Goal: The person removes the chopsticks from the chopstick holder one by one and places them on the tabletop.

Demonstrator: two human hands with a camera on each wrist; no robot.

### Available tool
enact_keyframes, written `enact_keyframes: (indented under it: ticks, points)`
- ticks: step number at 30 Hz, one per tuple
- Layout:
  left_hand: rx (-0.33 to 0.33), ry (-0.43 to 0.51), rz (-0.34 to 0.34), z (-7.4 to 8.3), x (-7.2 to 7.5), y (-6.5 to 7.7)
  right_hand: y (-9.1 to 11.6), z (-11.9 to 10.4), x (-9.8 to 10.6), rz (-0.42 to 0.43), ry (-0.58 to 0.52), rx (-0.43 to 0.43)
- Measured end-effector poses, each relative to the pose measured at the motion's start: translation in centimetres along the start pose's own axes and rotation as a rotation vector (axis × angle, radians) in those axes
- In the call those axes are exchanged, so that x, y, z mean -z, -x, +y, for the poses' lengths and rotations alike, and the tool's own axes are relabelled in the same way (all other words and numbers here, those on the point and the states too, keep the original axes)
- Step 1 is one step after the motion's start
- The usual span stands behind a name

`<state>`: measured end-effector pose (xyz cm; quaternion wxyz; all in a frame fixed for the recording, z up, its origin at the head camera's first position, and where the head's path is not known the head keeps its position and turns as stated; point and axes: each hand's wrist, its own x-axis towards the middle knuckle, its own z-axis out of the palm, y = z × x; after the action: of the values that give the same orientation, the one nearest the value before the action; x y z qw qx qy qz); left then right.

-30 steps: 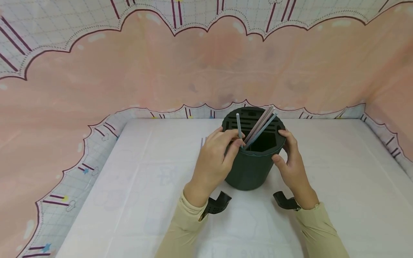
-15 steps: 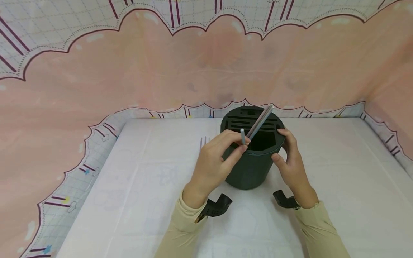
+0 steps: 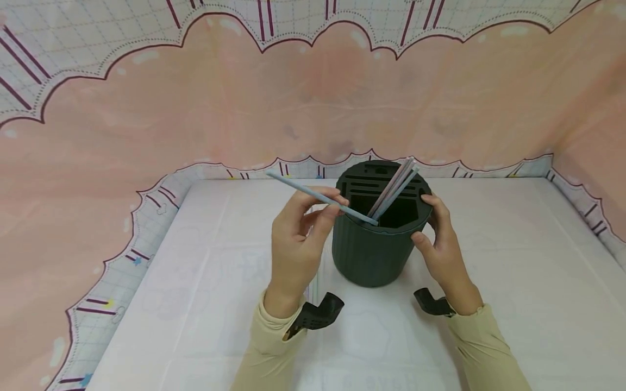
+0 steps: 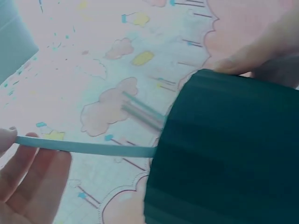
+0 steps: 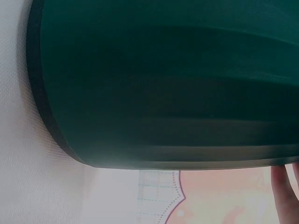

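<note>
My left hand [image 3: 295, 255] pinches a light blue straw [image 3: 313, 193] between thumb and fingers. The straw slants down to the right, its lower end at the front rim of a dark green round holder [image 3: 374, 260]. Several pink and blue straws [image 3: 395, 187] lean in the holder's large front opening; their lower ends are hidden inside. With thumb and fingers, my right hand [image 3: 442, 250] grips the holder's right rim. In the left wrist view, the pinched blue straw [image 4: 93, 147] reaches the holder's edge. Ribbed green wall [image 5: 163, 93] fills most of the right wrist view.
Narrow slots [image 3: 371, 184] cross the back of the holder's top. Thin straws [image 3: 314, 285] lie on the white table [image 3: 220, 304], partly hidden by my left hand. A cloud-patterned peach cloth [image 3: 293, 108] hangs behind.
My left hand has drawn back left from the opening. The pinched straw, upright before, now tilts far to the left. My right hand and the holder stay nearly still.
</note>
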<state>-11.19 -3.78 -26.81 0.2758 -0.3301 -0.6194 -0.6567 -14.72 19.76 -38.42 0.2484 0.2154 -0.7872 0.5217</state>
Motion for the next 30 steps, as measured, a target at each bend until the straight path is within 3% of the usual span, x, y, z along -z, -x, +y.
enact_keyframes:
  ticks: [5, 13, 23, 27, 30]
  points:
    - [-0.026, 0.147, 0.110, 0.3, 0.9, -0.2, 0.0, 0.0, 0.0, -0.006, 0.016, -0.023]
    - [-0.051, 0.161, 0.257, 0.3, 2.0, -0.4, 0.1, 0.3, -0.1, -0.006, 0.020, -0.030]
    - [-0.048, 0.155, 0.228, -0.5, 2.6, -0.4, -0.2, 0.5, -0.1, -0.008, 0.005, -0.028]
    - [0.000, 0.120, 0.206, -1.1, 3.0, -0.3, -0.2, 0.8, -0.1, -0.008, 0.008, -0.031]
    - [0.057, 0.040, 0.178, -1.7, 3.4, -0.3, -0.3, 0.9, -0.1, -0.007, 0.007, -0.030]
